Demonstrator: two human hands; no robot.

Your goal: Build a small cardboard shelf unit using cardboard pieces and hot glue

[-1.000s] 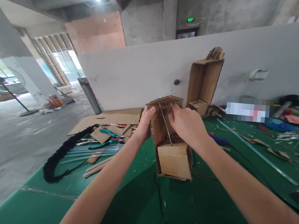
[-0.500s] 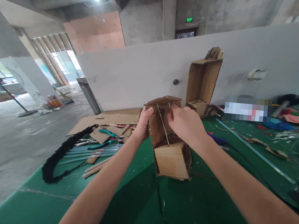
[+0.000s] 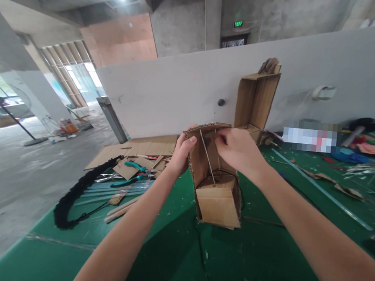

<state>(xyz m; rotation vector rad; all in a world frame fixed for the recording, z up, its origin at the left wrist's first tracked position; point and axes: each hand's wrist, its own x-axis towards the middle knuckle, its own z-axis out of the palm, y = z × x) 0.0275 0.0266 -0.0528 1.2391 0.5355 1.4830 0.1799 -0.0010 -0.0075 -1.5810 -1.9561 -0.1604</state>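
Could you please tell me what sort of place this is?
Probably an improvised craft workshop inside an unfinished building. The bare grey concrete wall suggests the building; the teal-handled metal pliers and flat brown cardboard sheet suggest the craft work.

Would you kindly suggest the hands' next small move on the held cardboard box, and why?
Probably have the right hand make one gentle adjustment inside the upper right of the held cardboard box, avoiding the slanting thin rod: the right fingers are curled there, the rod stands close by, and the left hand grips the opposite edge. What the fingers pinch is hidden.
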